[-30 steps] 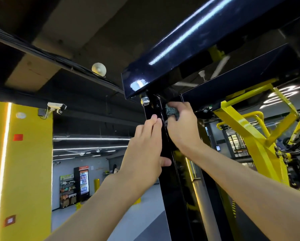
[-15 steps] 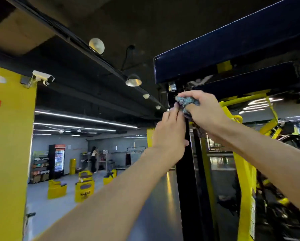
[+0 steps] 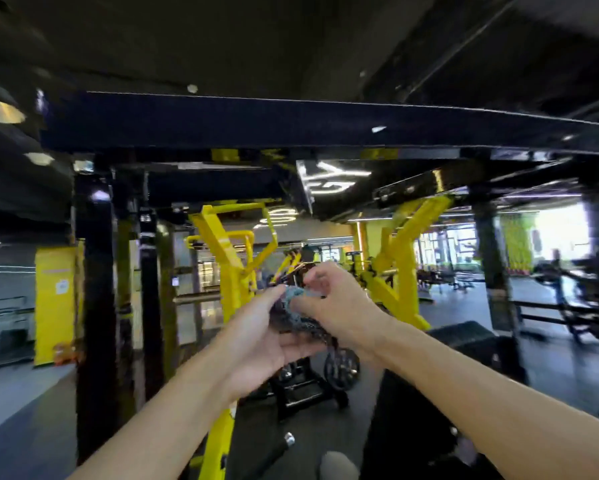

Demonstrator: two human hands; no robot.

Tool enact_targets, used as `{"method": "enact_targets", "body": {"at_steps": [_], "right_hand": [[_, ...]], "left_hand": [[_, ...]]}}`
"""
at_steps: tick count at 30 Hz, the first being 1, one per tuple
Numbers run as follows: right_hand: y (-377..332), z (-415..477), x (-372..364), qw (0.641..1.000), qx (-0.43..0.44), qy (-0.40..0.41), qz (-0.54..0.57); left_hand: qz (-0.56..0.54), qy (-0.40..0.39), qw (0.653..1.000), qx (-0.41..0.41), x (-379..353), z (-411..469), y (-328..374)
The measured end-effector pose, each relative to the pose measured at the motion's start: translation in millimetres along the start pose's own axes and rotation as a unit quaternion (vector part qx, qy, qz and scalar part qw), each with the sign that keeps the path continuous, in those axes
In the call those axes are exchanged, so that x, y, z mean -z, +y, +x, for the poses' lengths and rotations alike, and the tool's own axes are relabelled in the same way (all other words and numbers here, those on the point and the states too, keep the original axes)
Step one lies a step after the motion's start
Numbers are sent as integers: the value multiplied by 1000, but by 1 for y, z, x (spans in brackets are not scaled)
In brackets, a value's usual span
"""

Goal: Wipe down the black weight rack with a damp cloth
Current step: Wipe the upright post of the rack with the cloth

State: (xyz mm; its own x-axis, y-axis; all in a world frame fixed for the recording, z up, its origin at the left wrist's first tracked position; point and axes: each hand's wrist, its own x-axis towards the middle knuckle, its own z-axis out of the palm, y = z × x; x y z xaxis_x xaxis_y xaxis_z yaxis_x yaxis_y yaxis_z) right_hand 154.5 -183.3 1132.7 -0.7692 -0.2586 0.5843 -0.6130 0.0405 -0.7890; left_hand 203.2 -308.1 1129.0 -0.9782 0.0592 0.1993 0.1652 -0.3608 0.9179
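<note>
Below the black steel weight rack [image 3: 291,123], the left hand [image 3: 256,337] and right hand [image 3: 339,306] curl their fingers round a crumpled grey-blue cloth [image 3: 293,301].

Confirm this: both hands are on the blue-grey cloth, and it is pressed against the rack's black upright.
Not quite. The left hand and right hand do hold the blue-grey cloth, but the head view shows it in mid-air between them, clear of the black upright, not pressed against it.
</note>
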Motion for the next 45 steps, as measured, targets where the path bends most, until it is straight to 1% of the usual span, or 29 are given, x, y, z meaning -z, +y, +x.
{"method": "enact_targets", "body": {"at_steps": [2,3,5,7,9,13,15,17,19,21,25,27,29,31,33,34,36,38,40,43,45], "right_hand": [[10,-11,56,990,35,83,-108],[16,-18,87,981,47,112,-149],[25,-33,153,957,64,159,-235],[33,-49,219,925,78,194,-317],[42,-66,286,908,94,199,-355],[58,-95,405,900,118,132,-399],[62,-101,448,891,115,135,-419],[73,-100,504,878,131,150,-435],[84,-90,548,876,140,162,-432],[99,-75,585,878,148,176,-421],[132,-41,652,864,161,223,-421],[149,-22,684,854,176,234,-430],[168,-1,720,844,190,243,-439],[186,26,756,830,196,249,-460],[199,56,792,827,187,246,-470],[204,70,808,826,183,240,-477],[214,97,835,812,190,228,-503],[226,126,858,797,202,221,-525],[237,156,875,798,216,209,-523],[254,203,892,791,275,206,-507],[262,233,899,787,313,212,-488]], "left_hand": [[-35,-33,999,21,-45,23,-23],[-49,-57,997,28,-71,34,-35],[-75,-99,991,40,-128,56,-62],[-102,-121,986,48,-193,73,-91],[-123,-125,984,33,-259,92,-120],[-98,-99,990,-33,-384,133,-168],[-72,-77,993,-59,-426,146,-183],[-51,-63,994,-75,-478,165,-203],[-28,-63,993,-95,-515,185,-216],[-4,-69,992,-109,-542,207,-227],[71,-125,983,-118,-590,251,-249],[82,-147,978,-122,-611,279,-262],[81,-147,978,-122,-630,312,-275],[102,-119,978,-139,-645,351,-285],[131,-69,974,-173,-659,397,-293],[150,-44,969,-191,-665,420,-297],[196,-8,956,-217,-678,464,-304],[235,1,943,-236,-690,500,-307],[268,2,931,-249,-700,533,-306],[327,21,906,-268,-710,576,-303],[372,44,883,-284,-715,598,-304]]}}
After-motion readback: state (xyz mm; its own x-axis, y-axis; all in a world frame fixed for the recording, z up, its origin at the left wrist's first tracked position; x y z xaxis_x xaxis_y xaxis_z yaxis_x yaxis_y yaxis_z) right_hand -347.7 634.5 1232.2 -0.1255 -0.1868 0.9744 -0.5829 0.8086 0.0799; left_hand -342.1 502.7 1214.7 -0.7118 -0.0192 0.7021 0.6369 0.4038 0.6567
